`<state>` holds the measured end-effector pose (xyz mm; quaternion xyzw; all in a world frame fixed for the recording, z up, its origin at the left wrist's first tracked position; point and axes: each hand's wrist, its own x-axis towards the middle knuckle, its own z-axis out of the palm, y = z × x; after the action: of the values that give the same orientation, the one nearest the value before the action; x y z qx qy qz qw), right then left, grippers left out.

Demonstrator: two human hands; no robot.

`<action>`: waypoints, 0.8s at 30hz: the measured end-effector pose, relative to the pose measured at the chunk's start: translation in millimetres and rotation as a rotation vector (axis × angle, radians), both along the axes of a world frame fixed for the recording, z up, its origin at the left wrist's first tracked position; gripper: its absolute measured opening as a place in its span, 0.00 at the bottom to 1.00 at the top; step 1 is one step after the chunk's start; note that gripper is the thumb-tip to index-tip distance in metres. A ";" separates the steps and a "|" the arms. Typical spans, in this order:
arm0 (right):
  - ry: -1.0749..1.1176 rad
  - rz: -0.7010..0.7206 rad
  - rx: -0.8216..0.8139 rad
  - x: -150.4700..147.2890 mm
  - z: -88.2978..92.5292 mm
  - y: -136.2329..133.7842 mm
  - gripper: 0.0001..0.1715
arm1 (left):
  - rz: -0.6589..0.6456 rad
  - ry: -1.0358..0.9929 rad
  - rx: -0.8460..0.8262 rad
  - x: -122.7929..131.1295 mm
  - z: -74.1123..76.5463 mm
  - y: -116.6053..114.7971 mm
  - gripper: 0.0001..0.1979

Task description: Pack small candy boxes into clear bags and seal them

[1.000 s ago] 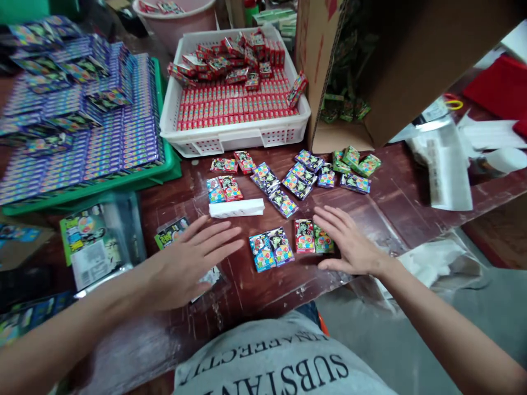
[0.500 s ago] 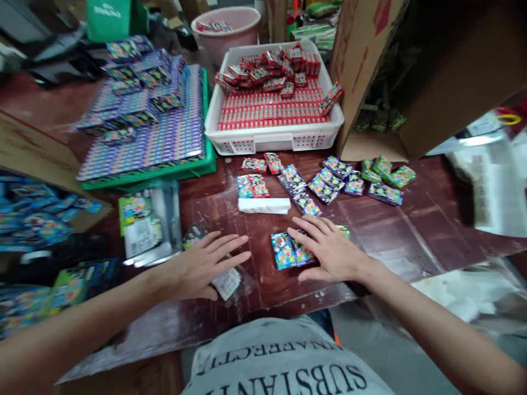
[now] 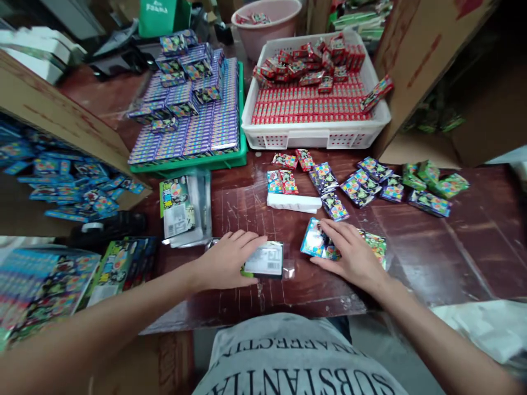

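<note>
Left hand [image 3: 226,264]: palm down on the table [image 3: 415,258], fingers curled over the left end of a clear packet [image 3: 267,259] with a white barcode label, thumb along its near edge. The packet is pinched between fingers and thumb and lies flat on the table.

Right hand [image 3: 351,257]: palm down, fingers bent over a small cluster of card packs [image 3: 313,243]. A blue pack shows at the fingertips and a green one pokes out on the far side of the palm. Pressing or gripping: cannot tell.

The two hands are near each other, with the packet between them, touching only the left.

Just beyond the gap between the hands: a white strip box [image 3: 293,202] lying flat. Around it and beyond the right hand are loose packs [image 3: 362,186], and green packs [image 3: 434,186] lie further out to the right.

Beyond the left hand: stacked sleeved packets [image 3: 181,206].

Further out, ahead of the hands: a white basket [image 3: 315,138] of red packs. To its left is a green tray [image 3: 193,163] of purple packs, and behind them a pink tub [image 3: 263,27].

Far left of the left hand: an open carton of blue packs [image 3: 66,184]. Far right, beyond the right hand: a tilted cardboard box [image 3: 415,60].
</note>
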<state>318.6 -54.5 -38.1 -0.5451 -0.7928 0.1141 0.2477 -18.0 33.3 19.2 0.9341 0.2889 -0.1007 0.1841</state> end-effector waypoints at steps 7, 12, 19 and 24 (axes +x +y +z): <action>0.021 0.087 -0.057 -25.9 -1.4 -14.5 0.49 | 0.151 -0.116 0.090 20.0 -17.8 -13.6 0.50; 0.010 0.174 -0.108 -27.9 -2.5 -14.1 0.47 | 0.120 -0.141 0.054 23.0 -24.8 -12.8 0.52; 0.042 -0.050 -0.032 -35.9 0.3 -22.1 0.40 | 0.278 -0.199 0.095 28.5 -34.4 -22.3 0.50; 0.036 0.016 -0.072 -31.7 3.5 -20.2 0.38 | 0.313 -0.224 0.119 30.3 -34.4 -26.6 0.48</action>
<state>286.9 -74.8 -34.6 -0.5452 -0.7880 0.1542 0.2410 12.2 6.7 -15.2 0.8924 0.4136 0.0510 0.1731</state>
